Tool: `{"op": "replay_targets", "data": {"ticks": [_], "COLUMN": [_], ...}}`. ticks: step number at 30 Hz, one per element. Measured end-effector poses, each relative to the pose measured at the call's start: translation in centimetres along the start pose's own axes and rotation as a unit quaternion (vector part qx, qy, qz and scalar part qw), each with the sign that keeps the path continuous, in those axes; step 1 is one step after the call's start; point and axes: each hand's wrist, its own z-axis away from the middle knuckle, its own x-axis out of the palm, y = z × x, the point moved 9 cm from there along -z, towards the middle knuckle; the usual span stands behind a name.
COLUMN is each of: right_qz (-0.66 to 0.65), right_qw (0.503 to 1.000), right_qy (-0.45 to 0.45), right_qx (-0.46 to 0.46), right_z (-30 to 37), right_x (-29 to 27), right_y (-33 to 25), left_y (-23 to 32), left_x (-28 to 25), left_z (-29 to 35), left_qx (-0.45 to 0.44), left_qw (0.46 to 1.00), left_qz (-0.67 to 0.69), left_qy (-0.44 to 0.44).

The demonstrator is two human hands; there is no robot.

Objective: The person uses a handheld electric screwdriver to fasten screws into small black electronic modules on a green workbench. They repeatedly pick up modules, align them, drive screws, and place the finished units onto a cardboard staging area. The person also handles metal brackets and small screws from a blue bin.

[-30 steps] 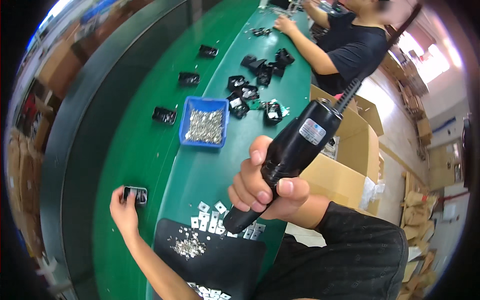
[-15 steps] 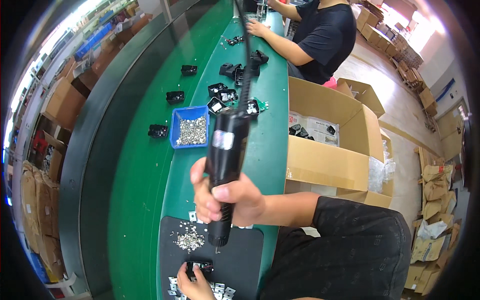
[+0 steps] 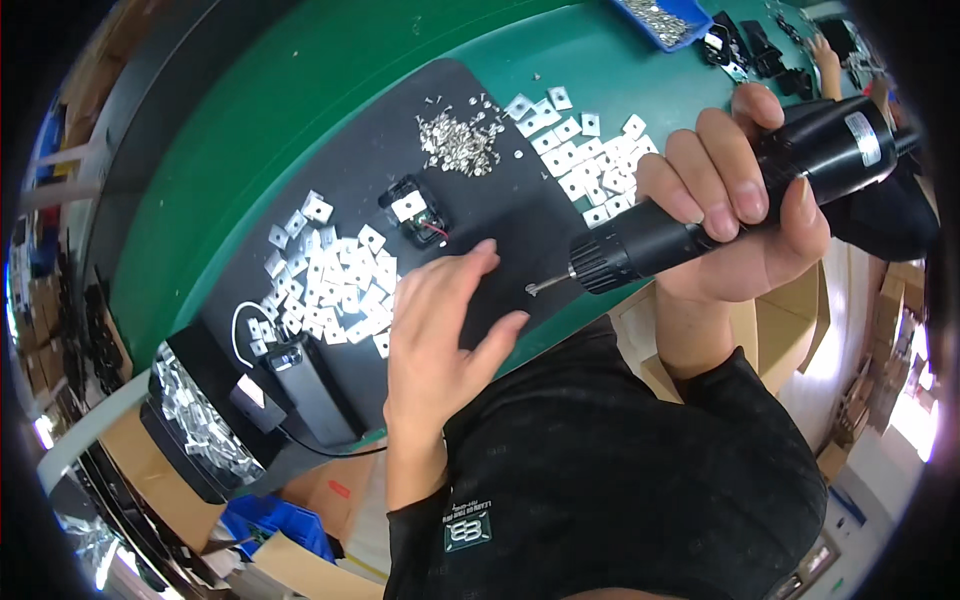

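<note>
My right hand [image 3: 735,190] is wrapped round a black electric screwdriver [image 3: 640,240], held tilted above the mat's near right edge. A small screw seems to sit on the tip of its bit [image 3: 553,283]. With fingers apart and nothing in them, my left hand [image 3: 435,335] hovers left of the bit. Beyond it, a small black housing [image 3: 408,228] lies on the dark mat [image 3: 505,215], with a white plate [image 3: 408,206] and a red wire inside. A heap of small screws [image 3: 460,142] lies just past the housing.
White square plates with holes [image 3: 345,285] are piled at left; more plates [image 3: 600,170] lie at right. A black box of metal pieces [image 3: 205,420] and a black device with a cable [image 3: 318,392] stand at near left. A blue bin [image 3: 688,38] and another person's hand [image 3: 826,58] are far right.
The view has turned down toward the mat. My left hand has let go of the black housing and opened. The screwdriver has swung from upright to pointing left, still in my right hand.
</note>
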Motion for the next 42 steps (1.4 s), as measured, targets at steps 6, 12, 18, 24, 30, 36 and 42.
{"op": "replay_targets", "data": {"ticks": [6, 12, 18, 24, 30, 36, 42], "right_qz": [0.000, -0.004, -0.014, -0.019, -0.039, -0.002, 0.012], "right_qw": [0.999, 0.999, 0.998, 0.998, 0.995, 0.994, 0.994], "right_qy": [-0.006, -0.017, -0.030, -0.042, -0.070, -0.077, -0.063], "right_qx": [0.034, 0.040, 0.050, 0.045, 0.063, 0.077, 0.090], "right_z": [0.2, 0.2, 0.2, 0.8, 1.0, 1.2, 0.7], "right_x": [0.2, -0.1, 0.3, 1.6, 2.9, 2.5, 1.8], "right_y": [2.3, 2.9, 3.4, 3.2, 3.5, 3.9, 4.7], "left_y": [-0.7, -1.1, -1.0, -0.7, -0.3, -0.6, -1.4], "left_x": [0.3, 0.8, 0.2, -0.4, -1.1, -1.1, -1.1], "left_z": [1.0, 1.2, 1.4, 2.1, 2.8, 2.9, 2.5], "left_qx": [-0.001, 0.013, 0.036, 0.041, 0.057, 0.048, 0.029], "left_qw": [0.998, 0.998, 0.997, 0.995, 0.996, 0.995, 0.997], "left_qz": [-0.003, 0.020, 0.013, 0.037, 0.023, 0.014, 0.003], "left_qy": [0.059, 0.059, 0.073, 0.078, 0.072, 0.088, 0.065]}}
